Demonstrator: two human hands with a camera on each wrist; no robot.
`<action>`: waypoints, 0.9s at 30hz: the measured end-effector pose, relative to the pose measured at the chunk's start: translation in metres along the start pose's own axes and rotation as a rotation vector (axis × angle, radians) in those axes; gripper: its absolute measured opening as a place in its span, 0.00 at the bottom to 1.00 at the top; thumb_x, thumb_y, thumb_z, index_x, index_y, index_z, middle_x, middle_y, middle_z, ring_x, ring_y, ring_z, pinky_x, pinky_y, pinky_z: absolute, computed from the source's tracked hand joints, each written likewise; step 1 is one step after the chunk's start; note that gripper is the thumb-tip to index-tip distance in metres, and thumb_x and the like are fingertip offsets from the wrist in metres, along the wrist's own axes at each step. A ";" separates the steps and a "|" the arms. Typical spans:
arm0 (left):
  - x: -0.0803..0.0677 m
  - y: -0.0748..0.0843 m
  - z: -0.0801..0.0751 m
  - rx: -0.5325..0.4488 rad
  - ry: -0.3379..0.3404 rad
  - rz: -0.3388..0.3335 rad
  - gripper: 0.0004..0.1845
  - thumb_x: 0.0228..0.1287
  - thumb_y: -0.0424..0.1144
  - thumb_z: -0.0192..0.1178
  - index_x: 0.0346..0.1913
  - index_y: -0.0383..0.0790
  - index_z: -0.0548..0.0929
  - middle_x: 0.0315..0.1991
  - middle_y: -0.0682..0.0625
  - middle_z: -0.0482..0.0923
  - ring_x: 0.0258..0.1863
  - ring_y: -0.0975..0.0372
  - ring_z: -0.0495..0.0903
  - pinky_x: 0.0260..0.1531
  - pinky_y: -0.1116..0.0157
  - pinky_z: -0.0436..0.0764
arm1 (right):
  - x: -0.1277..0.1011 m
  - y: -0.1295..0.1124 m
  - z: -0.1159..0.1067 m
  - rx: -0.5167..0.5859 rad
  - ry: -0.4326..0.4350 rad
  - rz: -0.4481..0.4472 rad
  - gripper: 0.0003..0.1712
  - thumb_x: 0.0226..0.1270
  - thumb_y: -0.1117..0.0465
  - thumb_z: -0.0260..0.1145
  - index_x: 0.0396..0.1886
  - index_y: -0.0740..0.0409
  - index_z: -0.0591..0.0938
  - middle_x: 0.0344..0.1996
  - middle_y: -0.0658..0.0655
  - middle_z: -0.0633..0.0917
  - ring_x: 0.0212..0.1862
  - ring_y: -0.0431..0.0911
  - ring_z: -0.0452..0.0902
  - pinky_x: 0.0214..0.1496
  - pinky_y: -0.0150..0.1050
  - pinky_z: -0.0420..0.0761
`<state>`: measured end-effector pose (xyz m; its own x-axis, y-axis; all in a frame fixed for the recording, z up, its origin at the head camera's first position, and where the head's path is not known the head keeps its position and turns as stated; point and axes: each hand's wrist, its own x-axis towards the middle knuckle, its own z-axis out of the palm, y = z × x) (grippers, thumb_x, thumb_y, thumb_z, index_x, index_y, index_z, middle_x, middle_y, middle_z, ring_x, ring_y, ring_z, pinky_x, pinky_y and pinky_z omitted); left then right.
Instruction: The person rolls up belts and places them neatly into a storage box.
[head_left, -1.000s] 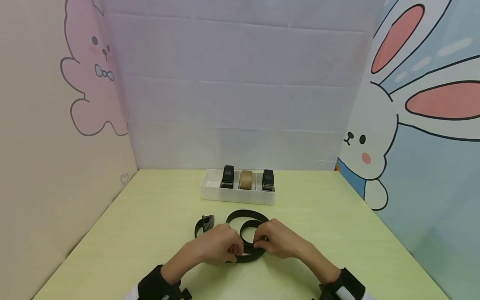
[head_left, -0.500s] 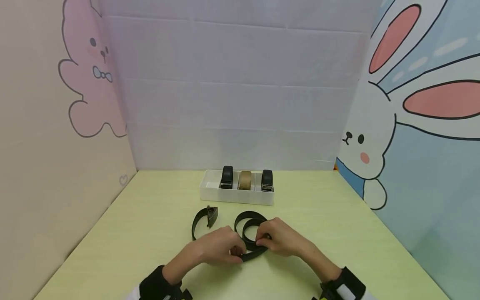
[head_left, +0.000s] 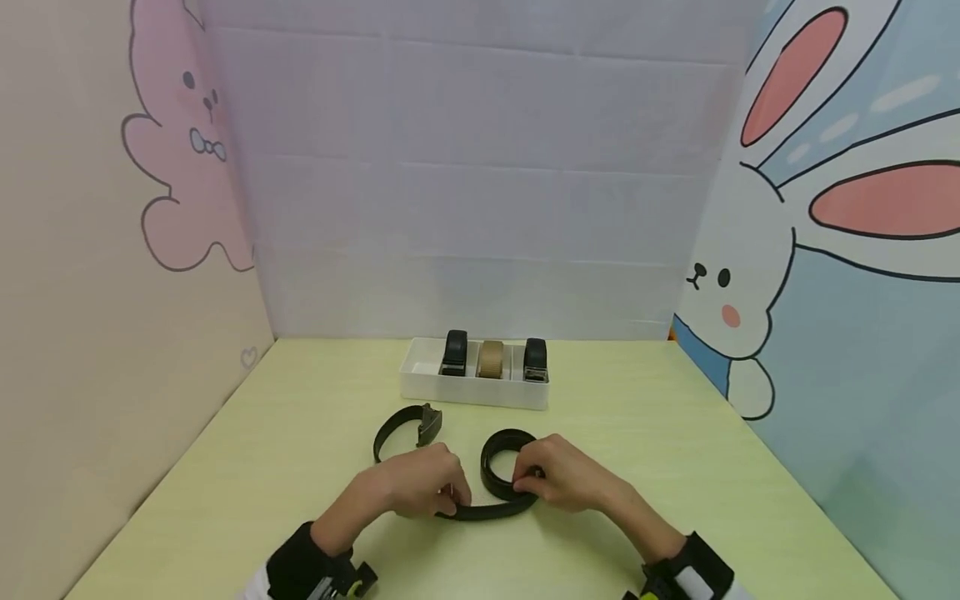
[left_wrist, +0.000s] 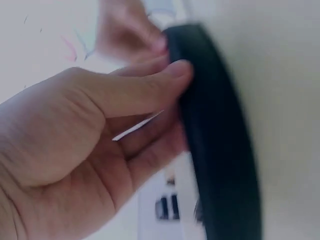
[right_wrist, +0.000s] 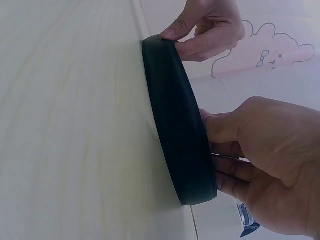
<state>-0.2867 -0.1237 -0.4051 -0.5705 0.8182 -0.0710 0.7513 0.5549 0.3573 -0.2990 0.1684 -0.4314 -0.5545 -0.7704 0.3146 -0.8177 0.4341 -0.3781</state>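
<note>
A black belt (head_left: 489, 509) lies on the yellow-green table (head_left: 262, 467), partly rolled into a coil (head_left: 501, 467) on edge. My left hand (head_left: 423, 487) pinches the strap just left of the coil, thumb on its edge; the strap (left_wrist: 220, 150) runs past my fingertips. My right hand (head_left: 551, 477) grips the coil, its fingers curled round the band (right_wrist: 180, 145). The belt's loose end with its buckle (head_left: 429, 422) curves away to the left of my left hand.
A white tray (head_left: 472, 392) at the back of the table holds three rolled belts, two black and one tan (head_left: 491, 360). Cartoon-printed walls close in the table on the left, back and right.
The coil has tightened from two wide loops to a smaller roll. My left hand slid left along the strap, and the buckle end swung left and farther back.
</note>
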 end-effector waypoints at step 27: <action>0.017 0.015 0.017 0.118 0.072 0.097 0.10 0.76 0.28 0.72 0.39 0.47 0.95 0.33 0.62 0.87 0.30 0.77 0.69 0.36 0.80 0.70 | 0.000 -0.002 0.012 0.079 0.017 -0.046 0.07 0.74 0.69 0.77 0.36 0.54 0.91 0.32 0.48 0.91 0.36 0.27 0.80 0.42 0.28 0.82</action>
<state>-0.2800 -0.0988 -0.4170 -0.5122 0.8584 0.0272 0.8356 0.4908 0.2468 -0.2956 0.1620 -0.4415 -0.5196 -0.7806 0.3473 -0.8280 0.3598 -0.4301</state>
